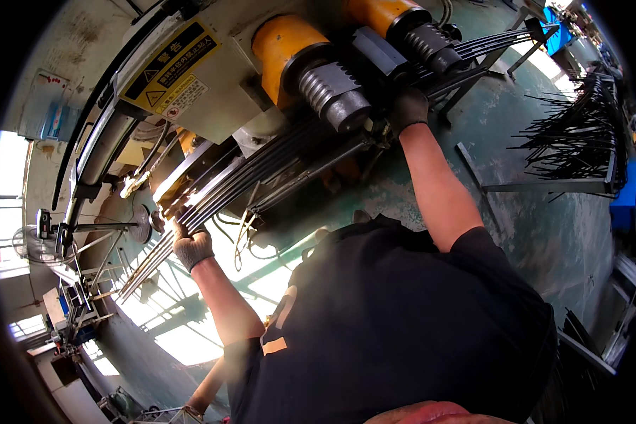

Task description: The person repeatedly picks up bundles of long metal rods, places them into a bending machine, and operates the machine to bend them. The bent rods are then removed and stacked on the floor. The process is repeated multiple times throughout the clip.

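Several long, thin metal rods (244, 178) run side by side along the machine (222, 120), slanting from lower left to upper right. My left hand (193, 249), in a grey-brown knitted glove, is closed at the near edge of the rods toward their left end; some fingers are hidden. In a dark glove, my right hand (408, 109) reaches to the machine's shaded underside near the rods' right part. Its fingers are lost in shadow. Between the hands, a ribbed dark cylinder (336, 95) juts from an orange housing (279, 53).
A heap of thin black rods (572, 131) lies on a metal stand at the right. A round dark disc (140, 224) is beyond my left hand. Loose cables (242, 244) hang below the rods. Another person's forearm (208, 387) shows at the lower left. Sunlight falls on the green floor (198, 332).
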Available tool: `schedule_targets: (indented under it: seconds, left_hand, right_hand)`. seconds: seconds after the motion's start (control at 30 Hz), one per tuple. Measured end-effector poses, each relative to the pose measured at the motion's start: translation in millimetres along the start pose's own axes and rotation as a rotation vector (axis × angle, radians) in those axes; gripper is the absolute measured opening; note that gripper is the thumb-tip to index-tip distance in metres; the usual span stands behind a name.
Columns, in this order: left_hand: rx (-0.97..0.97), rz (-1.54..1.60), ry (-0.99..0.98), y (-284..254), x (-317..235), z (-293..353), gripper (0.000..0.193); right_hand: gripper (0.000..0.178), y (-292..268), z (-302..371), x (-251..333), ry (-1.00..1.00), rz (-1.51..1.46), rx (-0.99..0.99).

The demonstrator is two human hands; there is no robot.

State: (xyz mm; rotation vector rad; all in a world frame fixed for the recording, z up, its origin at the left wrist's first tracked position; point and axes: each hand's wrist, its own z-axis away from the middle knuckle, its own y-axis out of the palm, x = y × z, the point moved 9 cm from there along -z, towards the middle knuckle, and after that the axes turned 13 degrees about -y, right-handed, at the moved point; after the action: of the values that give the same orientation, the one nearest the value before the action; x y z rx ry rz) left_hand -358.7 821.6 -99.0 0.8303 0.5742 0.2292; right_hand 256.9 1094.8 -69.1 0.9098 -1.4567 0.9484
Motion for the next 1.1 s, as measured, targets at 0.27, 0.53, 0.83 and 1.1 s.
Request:
schedule_targets:
  seconds: [0.27,0.53,0.83,1.1]
  left_hand:
    - [0.249,-0.071,-0.114,36.6,113.2,32.6,0.029]
    - [0.195,-0.065,-0.066,29.1,73.0,38.4,0.035]
    - [0.302,-0.502,-0.005,56.9,109.4,60.6,0.031]
    - [0.415,0.088,-0.303,43.9,69.8,68.7,0.037]
  right_hand:
    - [0.046,-31.5,49.4,-20.4,0.079,-0.464,-0.214]
    - [0.040,-95.2,86.7,-87.9,0.221,-0.208,-0.183]
    - [0.030,-98.4,111.4,-161.0,0.381,-0.004,-0.043]
    - [0.032,-72.4,138.8,-190.2,0.293,0.165,0.149]
